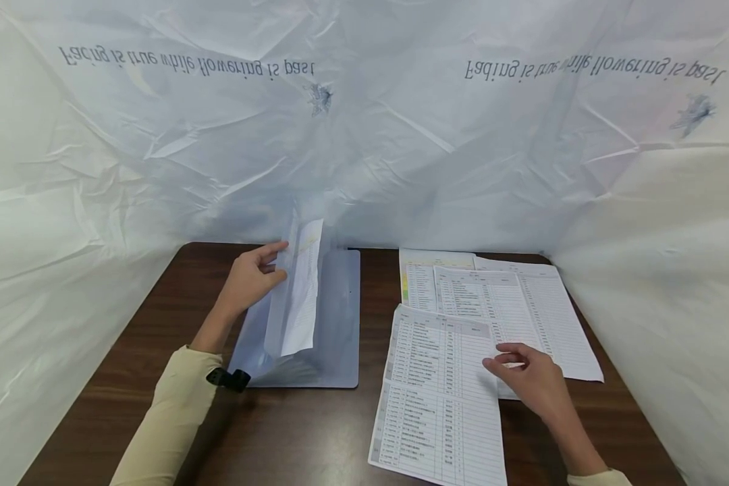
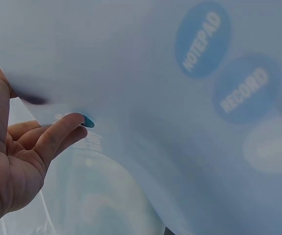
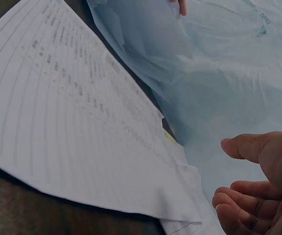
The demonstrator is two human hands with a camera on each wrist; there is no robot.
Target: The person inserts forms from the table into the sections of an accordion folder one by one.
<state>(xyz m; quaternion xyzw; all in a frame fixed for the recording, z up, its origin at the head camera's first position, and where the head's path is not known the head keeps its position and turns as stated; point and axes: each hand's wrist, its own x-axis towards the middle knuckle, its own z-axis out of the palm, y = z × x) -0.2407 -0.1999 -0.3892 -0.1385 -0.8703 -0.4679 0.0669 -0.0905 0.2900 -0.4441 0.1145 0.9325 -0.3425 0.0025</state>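
Note:
On the left of the table a translucent blue plastic folder [image 1: 340, 324] lies with its cover raised. My left hand [image 1: 252, 277] holds that cover by its left edge, thumb and fingers at the plastic. In the left wrist view, blue ovals reading NOTEPAD and RECORD mark the cover [image 2: 131, 63]. White printed papers [image 1: 304, 290] stand tilted inside the folder. A printed table sheet [image 1: 437, 398] lies at front right. Over its right edge hovers my right hand [image 1: 531, 378], fingers loosely bent and holding nothing; the right wrist view shows a gap between hand and sheet [image 3: 67, 122].
Behind the front sheet several more printed sheets [image 1: 559, 317] overlap, one with a yellow and green strip. Dark wooden table [image 1: 291, 432] shows between folder and sheets. Wrinkled white plastic sheeting [image 1: 364, 148] with printed lettering encloses the back and sides.

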